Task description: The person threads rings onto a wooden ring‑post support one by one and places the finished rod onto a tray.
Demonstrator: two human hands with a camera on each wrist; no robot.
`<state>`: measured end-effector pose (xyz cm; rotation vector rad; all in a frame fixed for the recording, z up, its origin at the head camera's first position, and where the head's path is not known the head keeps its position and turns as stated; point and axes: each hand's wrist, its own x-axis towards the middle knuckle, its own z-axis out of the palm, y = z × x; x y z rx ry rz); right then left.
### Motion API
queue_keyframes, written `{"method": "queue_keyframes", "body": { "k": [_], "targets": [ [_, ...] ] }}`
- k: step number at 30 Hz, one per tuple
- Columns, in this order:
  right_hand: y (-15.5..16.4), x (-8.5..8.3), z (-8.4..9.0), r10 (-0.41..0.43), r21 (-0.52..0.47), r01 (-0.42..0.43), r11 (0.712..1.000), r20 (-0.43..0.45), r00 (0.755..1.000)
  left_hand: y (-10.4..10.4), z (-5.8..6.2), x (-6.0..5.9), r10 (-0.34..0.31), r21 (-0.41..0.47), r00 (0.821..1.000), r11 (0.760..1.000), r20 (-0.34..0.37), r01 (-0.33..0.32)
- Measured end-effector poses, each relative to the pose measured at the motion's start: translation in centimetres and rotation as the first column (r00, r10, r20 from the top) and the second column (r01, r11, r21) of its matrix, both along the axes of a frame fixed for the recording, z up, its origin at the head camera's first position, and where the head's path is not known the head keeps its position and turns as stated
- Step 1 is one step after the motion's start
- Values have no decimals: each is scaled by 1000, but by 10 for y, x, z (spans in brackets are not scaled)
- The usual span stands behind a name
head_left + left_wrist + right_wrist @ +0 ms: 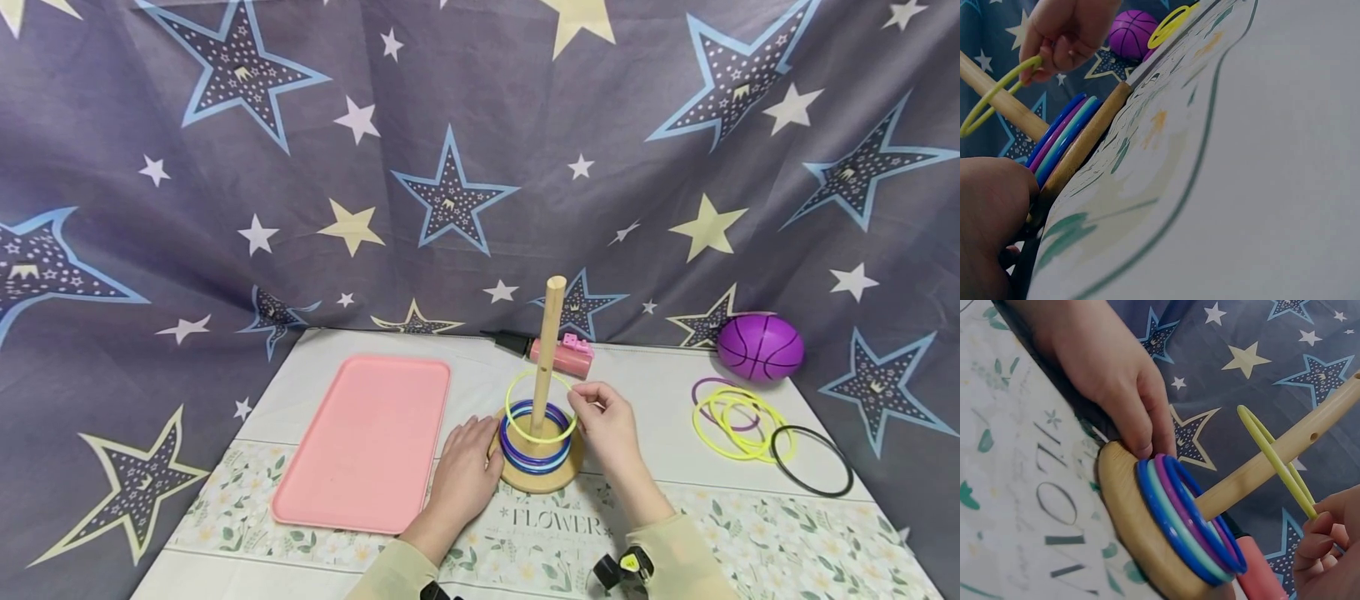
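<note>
A wooden peg [548, 350] rises from a round wooden base [537, 475] near the table's middle. Several blue and purple rings [534, 450] lie stacked on the base, seen close in the right wrist view [1191, 525]. My right hand [603, 412] pinches a yellow-green ring [540, 408] that hangs tilted around the peg, above the stack. The same ring [1275, 459] shows around the peg [1272, 464]. My left hand [468, 471] rests against the base's left edge, fingers curved onto its rim [1141, 434].
A pink tray [367, 442] lies left of the base. Loose yellow, purple and black rings [738, 425] lie at the right, a purple ball [759, 347] behind them. A pink pump [558, 357] lies behind the peg. Star-patterned cloth hangs all around.
</note>
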<state>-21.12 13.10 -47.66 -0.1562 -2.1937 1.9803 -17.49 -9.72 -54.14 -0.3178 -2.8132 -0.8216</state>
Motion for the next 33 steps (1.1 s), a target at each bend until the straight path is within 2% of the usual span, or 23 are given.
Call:
{"method": "queue_keyframes", "body": {
  "k": [14, 24, 33],
  "targets": [
    [-2, -2, -22, 13, 14, -14, 1000, 91, 996, -1, 1, 1, -5, 9, 1000, 1000, -8, 5],
    [-1, -4, -36, 34, 64, -40, 997, 92, 995, 0, 0, 0, -8, -1, 999, 1000, -33, 8],
    [-1, -5, -38, 31, 134, -45, 990, 103, 994, 0, 0, 0, -4, 10, 1000, 1000, -14, 4]
  ]
}}
